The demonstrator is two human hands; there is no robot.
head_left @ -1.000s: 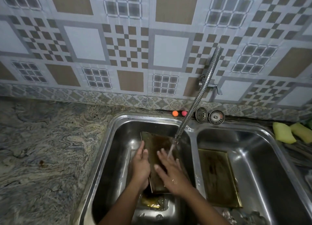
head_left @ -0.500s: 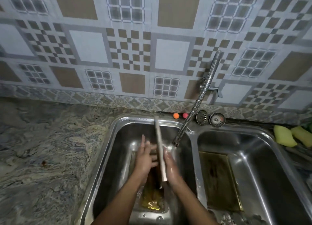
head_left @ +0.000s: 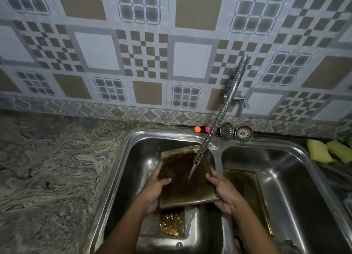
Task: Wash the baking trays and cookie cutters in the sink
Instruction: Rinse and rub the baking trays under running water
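Flipped down from standing on edge 0.5 s ago, the baking tray (head_left: 185, 177) now faces up w/ its dark, stained inside toward the camera, held over the left basin of the double steel sink (head_left: 122, 170). Left hand (head_left: 155, 189) grips the tray's left edge, thumb curled over the rim onto the inner face; right hand (head_left: 222, 189) clamps the right edge near the front corner, fingers wrapped under. Water from the flexible coiled tap (head_left: 221, 116) lands around the tray's middle. Below the tray, at the basin floor, sits a patch of yellowish-brown water (head_left: 171, 225). A 2nd tray (head_left: 247, 192) lies in the right basin, close to the divider, partly hidden by the right forearm. Behind the sink, on the rear ledge: 1 orange ball (head_left: 197, 129), 1 pink ball (head_left: 207, 128), 2 metal drain strainers (head_left: 243, 133) side by side. At far right, 2 yellow sponges (head_left: 319, 153) rest on the surface; the marbled stone surface (head_left: 53, 168) runs left of the sink. Patterned wall tiles (head_left: 144, 57) fill the background.
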